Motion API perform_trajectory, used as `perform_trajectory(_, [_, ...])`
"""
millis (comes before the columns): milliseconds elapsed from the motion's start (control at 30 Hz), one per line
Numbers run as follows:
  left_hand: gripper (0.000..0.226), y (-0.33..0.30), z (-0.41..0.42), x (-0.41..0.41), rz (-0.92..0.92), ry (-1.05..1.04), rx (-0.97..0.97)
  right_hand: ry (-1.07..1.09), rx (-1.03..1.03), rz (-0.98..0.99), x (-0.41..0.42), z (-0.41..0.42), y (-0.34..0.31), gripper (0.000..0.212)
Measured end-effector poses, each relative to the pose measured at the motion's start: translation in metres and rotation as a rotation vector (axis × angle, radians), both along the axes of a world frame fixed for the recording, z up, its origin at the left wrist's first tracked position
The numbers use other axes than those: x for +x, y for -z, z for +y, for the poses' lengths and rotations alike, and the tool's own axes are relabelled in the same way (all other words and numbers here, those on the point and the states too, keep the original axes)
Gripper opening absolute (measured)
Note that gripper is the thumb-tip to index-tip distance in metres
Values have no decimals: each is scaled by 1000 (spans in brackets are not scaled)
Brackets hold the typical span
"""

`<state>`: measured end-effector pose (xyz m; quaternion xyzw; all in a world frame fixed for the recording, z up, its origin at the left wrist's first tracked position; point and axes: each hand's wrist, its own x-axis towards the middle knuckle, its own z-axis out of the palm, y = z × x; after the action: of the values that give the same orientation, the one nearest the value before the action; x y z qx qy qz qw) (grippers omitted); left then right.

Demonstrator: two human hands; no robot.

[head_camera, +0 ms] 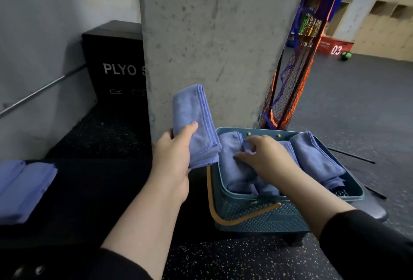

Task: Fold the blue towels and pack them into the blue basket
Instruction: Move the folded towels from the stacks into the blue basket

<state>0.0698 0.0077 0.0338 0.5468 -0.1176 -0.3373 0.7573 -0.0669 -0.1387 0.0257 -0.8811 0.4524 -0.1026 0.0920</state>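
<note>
The person's left hand gripped a folded blue towel by its lower end and held it upright just above the left rim of the blue basket, while the right hand was inside the basket, its fingers curled and pinching an edge of the packed towels. I think the held towel could open itself, because only 1 end was held and the layers at the top stood free. The basket also looked quite full, so pushing 1 more in could crumple the neighbours or unfold them. More blue towels waited on the dark bench, cut by the left edge, so I could not count them. The bottom of the basket was hidden, and the right fingertips were hard to see
</note>
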Motion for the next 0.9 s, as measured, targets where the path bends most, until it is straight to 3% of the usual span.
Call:
perform_trajectory(100, [32,-4,-5,-10,-186,38,23,-19,-5,-460,-3,10,-22,36])
perform_trajectory(200, [31,-7,-11,-20,-313,91,-13,-120,446,-699,-2,30,-48,37])
perform_trajectory(267, [24,-10,-14,-27,-382,121,-18,-152,737,-746,-1,40,-55,39])
perform_trajectory(367, [17,-11,-19,-33,-445,174,4,-110,799,-840,-3,34,-54,32])
perform_trajectory(467, [23,-10,-24,-34,-544,256,43,-63,715,-926,-12,20,-56,19])
perform_trajectory(600, [36,4,-29,-23,-848,174,228,37,399,-783,-31,-19,-55,23])
perform_trajectory(667, [39,11,-29,-18,-984,174,342,79,400,-635,-41,-37,-43,33])
perform_trajectory(767, [47,19,-30,-14,-1088,278,504,91,397,-375,-43,-47,-18,40])
perform_trajectory(900, [54,23,-31,-12,-1157,387,619,90,70,-19,-39,-52,3,43])
